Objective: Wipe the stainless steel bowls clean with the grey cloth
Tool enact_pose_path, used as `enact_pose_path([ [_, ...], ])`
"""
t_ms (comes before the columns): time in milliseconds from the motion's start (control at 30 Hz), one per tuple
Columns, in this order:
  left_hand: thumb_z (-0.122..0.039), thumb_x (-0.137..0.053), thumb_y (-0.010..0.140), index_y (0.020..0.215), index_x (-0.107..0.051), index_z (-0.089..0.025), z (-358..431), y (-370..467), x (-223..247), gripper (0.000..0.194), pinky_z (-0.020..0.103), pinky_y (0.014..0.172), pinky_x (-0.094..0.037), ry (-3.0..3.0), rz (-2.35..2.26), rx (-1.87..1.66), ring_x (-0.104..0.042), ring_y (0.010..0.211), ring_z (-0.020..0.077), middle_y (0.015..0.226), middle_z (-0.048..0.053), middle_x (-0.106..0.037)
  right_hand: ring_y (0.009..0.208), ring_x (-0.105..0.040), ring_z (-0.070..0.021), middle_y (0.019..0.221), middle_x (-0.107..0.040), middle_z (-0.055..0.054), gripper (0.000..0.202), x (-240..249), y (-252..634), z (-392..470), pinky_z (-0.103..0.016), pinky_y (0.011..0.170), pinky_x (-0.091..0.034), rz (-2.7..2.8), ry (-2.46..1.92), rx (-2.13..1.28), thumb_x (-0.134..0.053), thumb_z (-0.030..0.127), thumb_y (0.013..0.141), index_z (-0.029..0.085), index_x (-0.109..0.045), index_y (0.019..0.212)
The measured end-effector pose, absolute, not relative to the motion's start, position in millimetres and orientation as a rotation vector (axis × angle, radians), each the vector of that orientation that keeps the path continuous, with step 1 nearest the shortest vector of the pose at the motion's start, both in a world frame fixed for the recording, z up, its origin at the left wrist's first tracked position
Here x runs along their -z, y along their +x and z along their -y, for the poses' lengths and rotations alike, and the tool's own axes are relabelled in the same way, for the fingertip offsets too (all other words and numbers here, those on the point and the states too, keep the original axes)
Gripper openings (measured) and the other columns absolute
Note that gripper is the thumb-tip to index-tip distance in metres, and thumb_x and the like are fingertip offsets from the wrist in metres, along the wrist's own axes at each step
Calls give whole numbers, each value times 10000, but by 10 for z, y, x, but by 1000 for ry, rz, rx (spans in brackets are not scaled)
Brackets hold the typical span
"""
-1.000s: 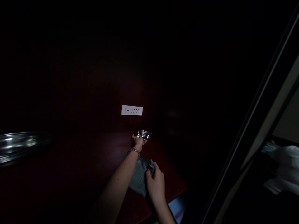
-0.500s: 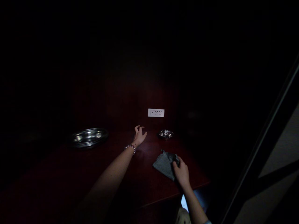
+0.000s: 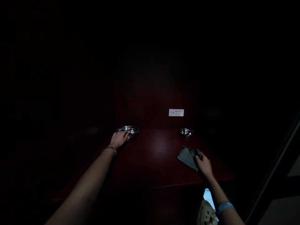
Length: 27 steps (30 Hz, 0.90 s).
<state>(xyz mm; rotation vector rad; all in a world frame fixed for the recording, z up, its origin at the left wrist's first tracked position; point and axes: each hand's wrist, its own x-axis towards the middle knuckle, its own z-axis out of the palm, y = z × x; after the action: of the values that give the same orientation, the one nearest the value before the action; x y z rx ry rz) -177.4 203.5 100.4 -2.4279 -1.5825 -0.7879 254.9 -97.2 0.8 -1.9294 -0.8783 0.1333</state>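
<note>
My left hand is at the near side of a large shiny metal dish at the back left of the dark red table. Its fingers bend over the dish's rim, and their tips are partly hidden. A grey-green cloth lies on the right part of the table, its right end gripped in my right hand. Behind the cloth sits a small round metal bowl, touched by neither hand.
A white socket plate is on the dark back wall. Below the table's front edge at the right are a lit screen and a spotted pale shoe. A dark frame with a pale edge runs down the right side.
My left hand has moved left from the middle of the table to the large dish. The view has turned left. My right hand still holds the cloth.
</note>
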Motion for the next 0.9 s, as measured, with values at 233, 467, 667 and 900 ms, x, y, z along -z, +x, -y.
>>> enact_pose_path([
  [233,-417,-364,980,1184,-688,-194,-2058,-1647,-977,443,429,1063,-407,-2496,1624,561,-640,1174,292,1208,158,-720,1118,-671,-283,1177,-724,-157,552,-29,2550,1000,-344,977,-485,893,-1894,-121,-499,385,832,115,-661,1286],
  [467,-438,-363,985,1253,-667,-193,-2172,-1660,-974,474,421,1085,-382,-2562,1602,513,-605,1241,289,1294,134,-691,1119,-669,-290,1187,-720,-161,578,-9,2559,1005,-365,999,-478,921,-1878,-113,-477,406,832,105,-652,1293],
  [667,-420,-504,908,1069,-725,-192,-2201,-1687,-1041,356,358,1015,-434,-2573,1540,630,-646,1150,280,1188,108,-733,1123,-668,-306,1192,-716,-175,597,3,2564,996,-380,993,-479,926,-1877,-111,-465,417,830,91,-643,1297],
  [900,-429,-647,771,1101,-709,-221,-2242,-1746,-1219,395,321,911,-501,-2603,1690,837,-685,1059,272,1126,78,-752,1119,-674,-301,1185,-723,-164,571,57,2560,943,-364,1001,-476,941,-1815,-103,-470,405,823,93,-656,1263],
])
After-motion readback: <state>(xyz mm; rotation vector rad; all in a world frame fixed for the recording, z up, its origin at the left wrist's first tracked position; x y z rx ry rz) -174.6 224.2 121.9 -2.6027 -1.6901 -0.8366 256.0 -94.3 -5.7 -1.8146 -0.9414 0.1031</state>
